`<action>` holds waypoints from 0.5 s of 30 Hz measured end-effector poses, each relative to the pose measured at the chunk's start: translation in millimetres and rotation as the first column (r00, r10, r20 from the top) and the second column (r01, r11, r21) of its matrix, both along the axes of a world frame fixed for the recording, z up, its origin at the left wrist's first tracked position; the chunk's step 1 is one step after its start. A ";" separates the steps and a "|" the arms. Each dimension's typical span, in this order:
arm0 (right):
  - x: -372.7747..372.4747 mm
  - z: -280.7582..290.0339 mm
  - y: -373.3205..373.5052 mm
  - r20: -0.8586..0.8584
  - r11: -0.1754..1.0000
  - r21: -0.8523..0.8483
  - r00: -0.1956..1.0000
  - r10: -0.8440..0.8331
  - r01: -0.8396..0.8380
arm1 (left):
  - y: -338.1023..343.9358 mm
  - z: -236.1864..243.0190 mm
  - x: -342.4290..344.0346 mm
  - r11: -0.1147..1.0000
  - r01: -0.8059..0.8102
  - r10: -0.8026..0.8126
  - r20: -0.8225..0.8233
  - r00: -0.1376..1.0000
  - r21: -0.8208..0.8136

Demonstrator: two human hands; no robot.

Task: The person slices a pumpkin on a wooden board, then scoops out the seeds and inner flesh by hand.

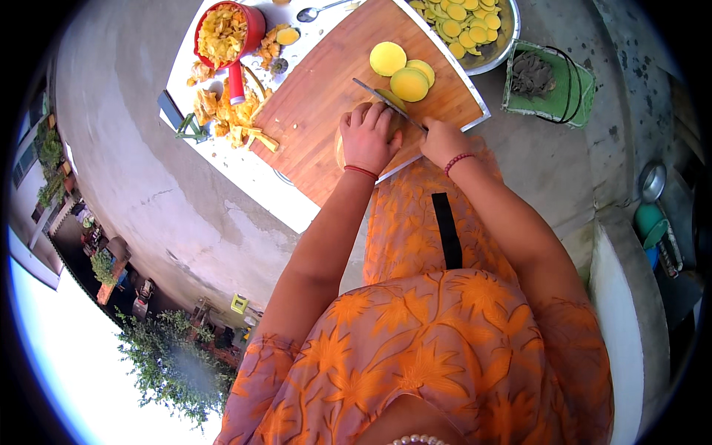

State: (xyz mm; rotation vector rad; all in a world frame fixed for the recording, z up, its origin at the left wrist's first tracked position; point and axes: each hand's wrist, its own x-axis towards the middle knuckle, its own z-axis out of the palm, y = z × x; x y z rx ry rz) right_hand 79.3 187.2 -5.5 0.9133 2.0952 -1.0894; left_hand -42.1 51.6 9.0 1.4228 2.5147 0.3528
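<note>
My right hand (443, 142) is closed round the handle of a knife (368, 88), whose blade points up and to the left across the wooden cutting board (319, 81). My left hand (369, 139), fingers curled, grips a yellow-fleshed squash (340, 150) against the board, mostly hidden under the palm. Along the blade, beside my left fingertips, the squash's cut end shows. Just beyond the knife lie several round yellow slices (409, 84), partly overlapping. A red string circles my left wrist and a beaded bracelet my right.
Left of the board, yellow scraps (230, 111) lie on the white tabletop (252, 178) near a red-handled pot (256, 30) full of yellow pieces. A spoon (308, 13) rests behind. At far right stand a metal bowl (509, 37) of slices and a green basket (582, 96) holding something grey.
</note>
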 end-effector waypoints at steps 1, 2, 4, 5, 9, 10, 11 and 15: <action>-7.8 -5.5 -1.6 0.029 1.000 0.011 1.000 -0.004 0.004 | -0.4 -0.7 1.6 1.000 -0.022 0.022 -0.010 1.000 -0.006; -14.3 -10.5 -1.7 0.057 1.000 0.022 0.998 -0.008 0.007 | -0.7 -0.1 4.1 1.000 -0.022 0.022 -0.013 1.000 -0.007; -21.3 -21.5 -3.5 -0.010 0.997 0.050 0.998 -0.065 0.066 | 0.0 0.7 6.8 0.999 0.022 -0.022 -0.007 1.000 0.039; -23.3 -26.1 -4.2 0.019 0.998 0.042 0.999 -0.044 0.043 | -0.4 1.3 6.2 0.999 0.029 -0.028 -0.012 1.000 0.045; -20.6 -22.2 12.2 -0.054 0.998 -0.057 0.998 -0.038 0.035 | -5.5 0.6 4.7 0.999 0.011 -0.011 -0.007 1.000 0.033; -19.4 -24.6 20.3 -0.058 0.998 -0.040 0.997 -0.042 0.040 | -6.4 1.3 5.8 0.999 0.012 -0.012 -0.003 1.000 0.037; -19.3 -27.7 30.7 -0.065 0.998 -0.054 0.997 -0.040 0.036 | -7.2 1.5 5.5 0.999 0.018 -0.018 -0.005 1.000 0.048; -18.7 -39.4 67.9 -0.185 0.995 0.038 0.979 -0.082 0.090 | -9.1 2.8 9.2 0.998 0.022 -0.022 -0.005 1.000 0.051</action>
